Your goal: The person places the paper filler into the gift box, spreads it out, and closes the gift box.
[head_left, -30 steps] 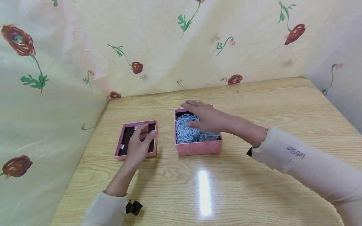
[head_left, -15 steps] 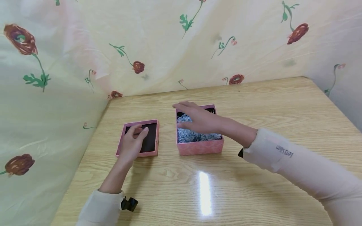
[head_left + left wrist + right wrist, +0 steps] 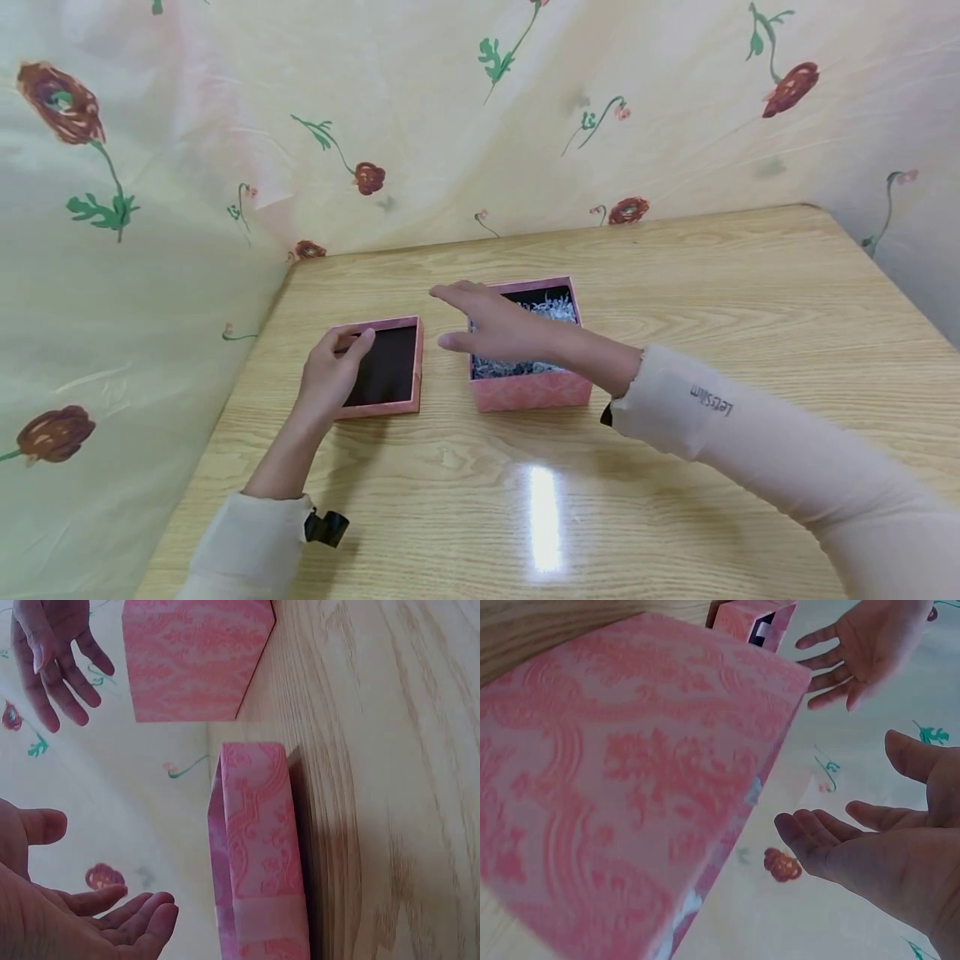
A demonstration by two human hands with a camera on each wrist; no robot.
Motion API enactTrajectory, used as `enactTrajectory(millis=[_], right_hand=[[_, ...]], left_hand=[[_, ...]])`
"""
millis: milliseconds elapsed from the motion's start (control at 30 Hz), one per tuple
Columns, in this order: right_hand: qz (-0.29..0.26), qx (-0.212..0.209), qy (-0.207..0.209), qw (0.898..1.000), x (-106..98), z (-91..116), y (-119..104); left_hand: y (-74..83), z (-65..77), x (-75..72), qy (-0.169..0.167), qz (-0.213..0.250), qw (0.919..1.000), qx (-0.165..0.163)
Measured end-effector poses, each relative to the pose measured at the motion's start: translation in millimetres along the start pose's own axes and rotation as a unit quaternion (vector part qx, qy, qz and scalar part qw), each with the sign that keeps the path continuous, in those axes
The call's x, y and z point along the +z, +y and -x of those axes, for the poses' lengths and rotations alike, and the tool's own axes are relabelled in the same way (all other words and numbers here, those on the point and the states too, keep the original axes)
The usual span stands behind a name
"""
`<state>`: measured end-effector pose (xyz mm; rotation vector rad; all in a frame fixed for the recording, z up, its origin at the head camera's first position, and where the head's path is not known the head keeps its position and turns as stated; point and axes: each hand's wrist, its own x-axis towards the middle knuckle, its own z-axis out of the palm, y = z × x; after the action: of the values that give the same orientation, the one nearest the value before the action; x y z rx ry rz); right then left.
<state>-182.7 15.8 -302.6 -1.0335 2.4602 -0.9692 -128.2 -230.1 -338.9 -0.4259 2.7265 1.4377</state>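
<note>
A pink box (image 3: 528, 390) sits mid-table, filled with pale blue shredded paper (image 3: 553, 310). Its pink lid (image 3: 386, 367) lies upturned to the left, dark inside. My right hand (image 3: 480, 327) hovers open over the box's left rim, fingers spread and pointing toward the lid. My left hand (image 3: 332, 368) is at the lid's left edge with relaxed fingers. In the left wrist view the left fingers (image 3: 112, 919) are straight and apart from the lid's side (image 3: 259, 855). The right wrist view shows the box wall (image 3: 630, 787) close up and the right hand (image 3: 855, 851) holding nothing.
The wooden table (image 3: 675, 275) stands in a corner hung with flowered cloth (image 3: 450, 125) at the back and left. Bare wood lies to the right of the box and along the near edge, where a light glare (image 3: 543, 517) shows.
My right hand has lifted off the shredded paper and moved left toward the lid. My left hand has slid from the lid's middle to its left edge.
</note>
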Motion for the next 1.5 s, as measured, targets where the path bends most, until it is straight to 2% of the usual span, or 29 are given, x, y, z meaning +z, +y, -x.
enactTrajectory(millis=[333, 533, 933, 1133, 1333, 1500], right_hand=[[-0.024, -0.008, -0.004, 1.0, 17.2, -10.3, -9.7], [-0.043, 0.003, -0.006, 0.999, 26.0, -14.0, -17.7], [-0.066, 0.021, -0.027, 0.997, 52.6, -23.1, -30.3], [-0.073, 0.053, -0.03, 0.995, 71.5, -29.5, -31.1], [-0.097, 0.079, -0.002, 0.992, 89.7, -34.4, -28.4], [-0.111, 0.105, 0.011, 0.988, 99.3, -36.5, -25.6]], left_hand=[[-3.3, -6.0, -12.7, 0.009, -0.009, 0.9995, -0.029], [-5.9, -7.4, -19.5, 0.008, -0.015, 0.9988, -0.045], [-17.2, -16.4, -40.0, -0.013, -0.051, 0.9963, -0.067], [-27.7, -25.5, -46.9, -0.024, -0.086, 0.9926, -0.081], [-36.3, -32.2, -48.9, -0.037, -0.125, 0.9864, -0.1], [-40.6, -34.8, -48.1, -0.054, -0.132, 0.9829, -0.116]])
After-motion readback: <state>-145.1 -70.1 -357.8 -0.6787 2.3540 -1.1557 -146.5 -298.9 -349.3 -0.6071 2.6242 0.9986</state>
